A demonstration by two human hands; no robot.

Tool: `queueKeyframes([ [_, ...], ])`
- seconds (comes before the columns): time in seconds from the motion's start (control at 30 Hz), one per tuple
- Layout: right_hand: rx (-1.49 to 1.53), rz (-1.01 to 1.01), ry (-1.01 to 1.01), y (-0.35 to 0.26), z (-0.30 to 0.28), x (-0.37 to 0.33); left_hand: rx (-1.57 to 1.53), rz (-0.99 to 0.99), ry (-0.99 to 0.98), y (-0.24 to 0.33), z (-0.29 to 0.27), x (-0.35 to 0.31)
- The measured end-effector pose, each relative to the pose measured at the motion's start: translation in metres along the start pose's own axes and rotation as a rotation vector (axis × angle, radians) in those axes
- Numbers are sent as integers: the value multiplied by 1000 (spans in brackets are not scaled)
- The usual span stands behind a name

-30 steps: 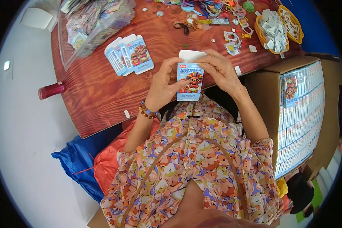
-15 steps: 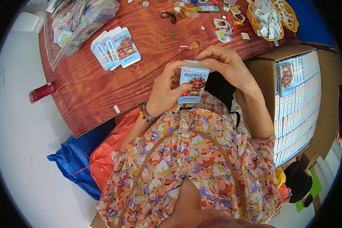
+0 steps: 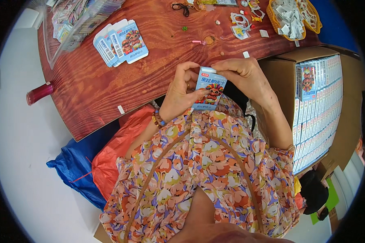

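By the worktop (image 3: 162, 46), left hand (image 3: 176, 92) clasps blue box (image 3: 212, 90) as right hand (image 3: 247, 80) pinches its top, apparently closing it, needing a neat tuck.

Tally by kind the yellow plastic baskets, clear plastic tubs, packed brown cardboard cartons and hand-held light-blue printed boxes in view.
Yellow plastic baskets: 2
Clear plastic tub: 1
Packed brown cardboard carton: 1
Light-blue printed box, in the left hand with the right hand at its top: 1
Total: 5
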State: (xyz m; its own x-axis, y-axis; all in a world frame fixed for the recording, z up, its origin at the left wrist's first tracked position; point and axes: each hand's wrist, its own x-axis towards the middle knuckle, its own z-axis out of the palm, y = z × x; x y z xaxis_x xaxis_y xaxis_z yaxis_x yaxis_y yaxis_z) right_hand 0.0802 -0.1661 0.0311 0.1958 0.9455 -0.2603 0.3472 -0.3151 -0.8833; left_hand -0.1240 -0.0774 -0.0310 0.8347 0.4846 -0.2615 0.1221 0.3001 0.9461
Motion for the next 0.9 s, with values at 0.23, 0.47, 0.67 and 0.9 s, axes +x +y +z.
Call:
queueKeyframes([
  [0.23,-253,-282,16,4,8,-18,-54,-5,8,-2,0,-3],
  [0.47,58,-72,136,26,25,-28,-52,26,-93,-12,-8,6],
  [0.67,-43,-249,46,44,20,-20,72,-30,-141,-16,-12,9],
  [0.9,14,-91,51,41,10,9,-88,6,-109,5,-18,27],
])
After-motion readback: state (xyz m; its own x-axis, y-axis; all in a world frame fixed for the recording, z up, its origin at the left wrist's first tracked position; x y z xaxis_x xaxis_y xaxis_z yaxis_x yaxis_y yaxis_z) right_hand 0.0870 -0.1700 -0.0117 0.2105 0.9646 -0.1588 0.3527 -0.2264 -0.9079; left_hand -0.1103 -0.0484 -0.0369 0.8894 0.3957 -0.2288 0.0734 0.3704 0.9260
